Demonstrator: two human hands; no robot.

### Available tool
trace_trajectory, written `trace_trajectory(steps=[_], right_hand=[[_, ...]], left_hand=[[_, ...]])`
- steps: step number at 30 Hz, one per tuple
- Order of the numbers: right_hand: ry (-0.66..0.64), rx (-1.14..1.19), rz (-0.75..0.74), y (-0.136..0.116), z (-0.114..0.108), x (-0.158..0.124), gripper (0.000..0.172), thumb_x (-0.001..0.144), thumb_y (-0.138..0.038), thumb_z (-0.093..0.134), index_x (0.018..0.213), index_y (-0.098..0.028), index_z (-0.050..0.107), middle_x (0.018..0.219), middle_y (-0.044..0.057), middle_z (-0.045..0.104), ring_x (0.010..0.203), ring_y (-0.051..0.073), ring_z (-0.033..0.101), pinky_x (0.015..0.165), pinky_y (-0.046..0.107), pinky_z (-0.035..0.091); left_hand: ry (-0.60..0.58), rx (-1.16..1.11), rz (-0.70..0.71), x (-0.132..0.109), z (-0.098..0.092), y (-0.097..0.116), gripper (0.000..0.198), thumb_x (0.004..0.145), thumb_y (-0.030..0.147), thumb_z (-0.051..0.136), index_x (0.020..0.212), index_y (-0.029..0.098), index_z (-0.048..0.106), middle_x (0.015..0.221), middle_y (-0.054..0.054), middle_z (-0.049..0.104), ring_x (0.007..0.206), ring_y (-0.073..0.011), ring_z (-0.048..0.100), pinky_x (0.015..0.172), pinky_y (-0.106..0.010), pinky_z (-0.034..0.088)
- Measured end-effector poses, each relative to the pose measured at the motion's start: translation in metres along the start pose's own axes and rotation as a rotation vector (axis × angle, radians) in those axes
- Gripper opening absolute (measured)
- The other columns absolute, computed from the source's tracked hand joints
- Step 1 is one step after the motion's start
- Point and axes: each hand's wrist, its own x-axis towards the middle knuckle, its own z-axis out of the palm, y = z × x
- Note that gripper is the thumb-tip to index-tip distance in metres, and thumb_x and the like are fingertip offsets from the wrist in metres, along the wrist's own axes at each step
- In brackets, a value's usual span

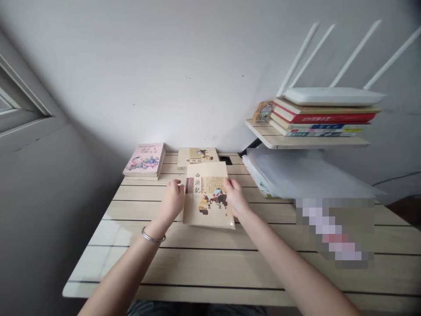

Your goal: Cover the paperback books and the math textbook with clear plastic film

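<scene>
A cream paperback book [208,197] with large Chinese characters and painted figures on its cover is in front of me, tilted slightly above the slatted table [184,267]. My right hand [235,197] grips its right edge, fingertips over the cover. Close against its left edge is my left hand [173,199], fingers curled in and a silver bangle [153,237] on the wrist. Whether those curled fingers pinch anything is hidden. Just behind the book lies a similar cream book [186,157], partly covered by the held one.
Pink-covered books [144,160] are stacked at the back left by the wall. On the right, a raised shelf [289,141] carries stacked books [332,118] and a white router [335,95]. Clear plastic folders [296,173] lie beneath it. A pixelated patch [335,232] covers something at the right.
</scene>
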Motion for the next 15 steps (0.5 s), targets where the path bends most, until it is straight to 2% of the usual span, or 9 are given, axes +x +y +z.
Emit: trace_trajectory(steps=[3, 8, 15], right_hand=[[0.0, -0.01, 0.007, 0.002, 0.001, -0.001, 0.039, 0.07, -0.061, 0.057, 0.082, -0.024, 0.052, 0.075, 0.002, 0.067, 0.072, 0.021, 0.063, 0.06, 0.03, 0.048], [-0.023, 0.007, 0.012, 0.004, 0.001, -0.004, 0.038, 0.071, -0.059, 0.057, 0.083, -0.024, 0.053, 0.076, 0.001, 0.067, 0.072, 0.02, 0.063, 0.06, 0.029, 0.049], [-0.007, 0.01, 0.015, 0.004, 0.005, -0.004, 0.037, 0.072, -0.058, 0.056, 0.085, -0.023, 0.053, 0.077, 0.002, 0.068, 0.074, 0.02, 0.063, 0.062, 0.029, 0.049]], left_hand=[[-0.026, -0.002, -0.007, -0.002, 0.002, 0.001, 0.015, 0.083, 0.02, 0.05, 0.096, 0.017, 0.057, 0.104, -0.014, 0.063, 0.104, -0.026, 0.057, 0.093, -0.035, 0.037], [-0.099, -0.011, 0.011, -0.003, 0.002, 0.005, 0.013, 0.084, 0.021, 0.048, 0.083, 0.018, 0.061, 0.091, -0.012, 0.067, 0.095, -0.0261, 0.059, 0.087, -0.033, 0.039], [-0.1, -0.048, -0.067, 0.002, 0.013, -0.001, 0.014, 0.085, 0.024, 0.049, 0.075, 0.019, 0.057, 0.085, -0.012, 0.068, 0.089, -0.0261, 0.061, 0.082, -0.032, 0.04]])
